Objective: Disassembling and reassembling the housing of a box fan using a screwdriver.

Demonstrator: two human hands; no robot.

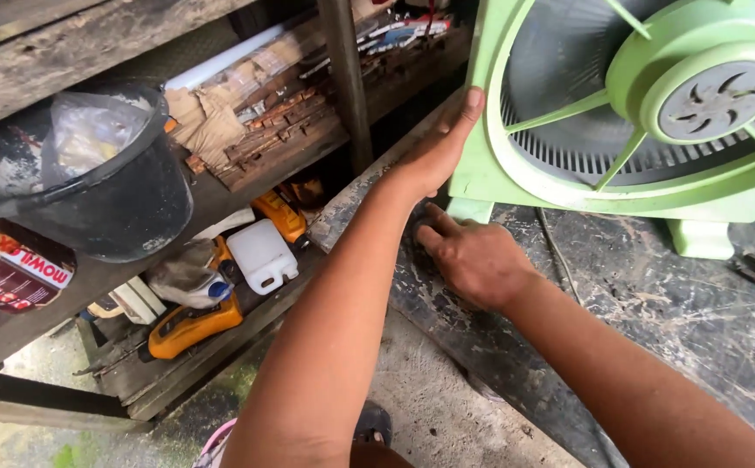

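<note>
A light green box fan (637, 104) stands upright on a dark worn workbench (654, 295), its rear grille and round motor housing facing me. My left hand (440, 147) lies flat against the fan's left side frame, fingers stretched out along the edge. My right hand (473, 258) rests on the bench just below the fan's left foot (470, 209), fingers curled down near the bench's edge. Whether it holds something small is hidden.
A thin cord (559, 260) runs across the bench. At left, wooden shelves hold a black bucket (109, 191), a dark red can (13, 269), wood scraps, a white jug (262, 254) and orange bottles (191, 322). The concrete floor (447, 407) lies below.
</note>
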